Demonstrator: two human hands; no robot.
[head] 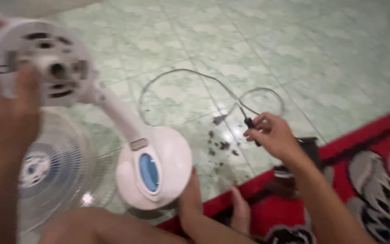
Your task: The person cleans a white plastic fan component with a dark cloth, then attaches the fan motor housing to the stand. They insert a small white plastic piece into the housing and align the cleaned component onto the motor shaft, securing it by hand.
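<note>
Fingers [262,123] pinch a dark tool [252,129] (probably a screwdriver).

Light: bright, even.
Glare: on the green floor tiles [225,135].
Blur: motion smear throughout, strongest left.

Fan body [113,113] at left above grille [55,171] on floor [294,54], cord [195,81] behind, rug [371,135] at right.
</note>
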